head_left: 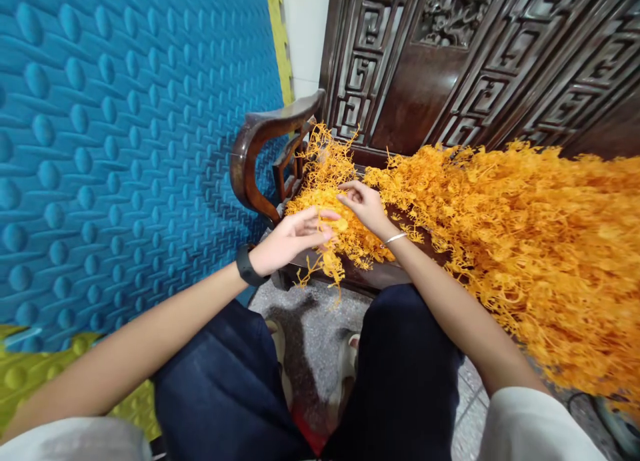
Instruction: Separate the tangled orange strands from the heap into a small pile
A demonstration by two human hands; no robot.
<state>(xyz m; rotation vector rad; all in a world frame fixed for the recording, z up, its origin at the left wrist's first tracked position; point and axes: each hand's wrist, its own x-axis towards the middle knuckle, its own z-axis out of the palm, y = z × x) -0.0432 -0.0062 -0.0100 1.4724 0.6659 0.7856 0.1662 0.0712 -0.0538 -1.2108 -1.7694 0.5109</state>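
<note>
A big heap of thin orange strands lies along the seat of a dark carved wooden bench, thickest at the right. My left hand, with a black watch on the wrist, is pinched on a small tuft of the orange strands that hangs over the seat's front edge. My right hand, with a thin bracelet, rests on the left end of the heap, its fingers curled into the strands there.
The bench's curved wooden armrest stands just left of my hands. A blue bumpy foam mat covers the wall on the left, with a yellow-green mat below. My knees in dark trousers sit over speckled grey floor.
</note>
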